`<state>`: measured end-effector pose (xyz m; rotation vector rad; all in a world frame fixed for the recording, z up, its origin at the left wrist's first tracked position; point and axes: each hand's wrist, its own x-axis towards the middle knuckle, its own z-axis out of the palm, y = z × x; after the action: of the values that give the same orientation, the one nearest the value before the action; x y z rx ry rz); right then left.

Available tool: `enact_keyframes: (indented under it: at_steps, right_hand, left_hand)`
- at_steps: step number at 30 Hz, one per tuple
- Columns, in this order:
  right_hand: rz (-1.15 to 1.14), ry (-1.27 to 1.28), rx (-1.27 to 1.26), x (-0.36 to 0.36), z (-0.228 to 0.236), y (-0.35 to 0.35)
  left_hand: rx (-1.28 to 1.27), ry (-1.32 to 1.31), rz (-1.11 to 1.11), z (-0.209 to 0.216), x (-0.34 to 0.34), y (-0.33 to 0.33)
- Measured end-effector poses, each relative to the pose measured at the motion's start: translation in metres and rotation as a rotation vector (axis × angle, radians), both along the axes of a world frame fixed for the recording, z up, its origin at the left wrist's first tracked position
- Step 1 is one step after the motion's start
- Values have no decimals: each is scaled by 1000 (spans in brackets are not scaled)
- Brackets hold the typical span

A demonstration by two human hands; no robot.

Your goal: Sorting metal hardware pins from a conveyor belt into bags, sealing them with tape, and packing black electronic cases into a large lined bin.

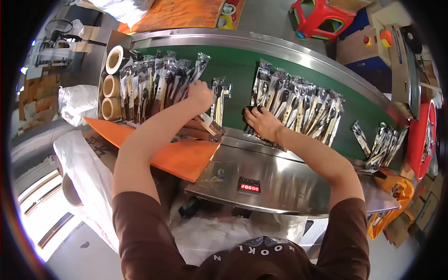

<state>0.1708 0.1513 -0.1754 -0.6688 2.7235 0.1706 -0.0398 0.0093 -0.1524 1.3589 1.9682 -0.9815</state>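
Observation:
Two groups of slim clear-wrapped cutlery packets lie on a green conveyor belt [238, 60]. My left hand [200, 96] is at the right end of the left-hand packet row [151, 88]. Its fingers are curled, seemingly round a cutlery packet [201, 66] whose top sticks up beyond them. Just right of that hand lie a few loose packets [218, 100], and one more packet [210, 125] slants over the near belt edge under my wrist. My right hand [263, 123] rests on the near left end of the right-hand packet row [298, 105], its fingers extended against the wrappers.
Smaller packet piles [385, 144] lie at the belt's right end, before a red tray [421, 140]. Cardboard rolls [111, 86] stand at the left end. An orange board [182, 156] and a steel ledge [289, 175] with a lit counter [249, 185] lie nearer me.

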Motion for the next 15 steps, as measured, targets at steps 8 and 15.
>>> enact_keyframes:
  at_steps: [8, 15]
  right_hand:
    - [-384, -116, -215, 26, 6, 0]
    - [-1154, -441, -280, -55, 9, -23]
  left_hand:
    - [94, -692, 766, -34, 15, 26]
    - [515, -409, 101, -18, 43, 10]
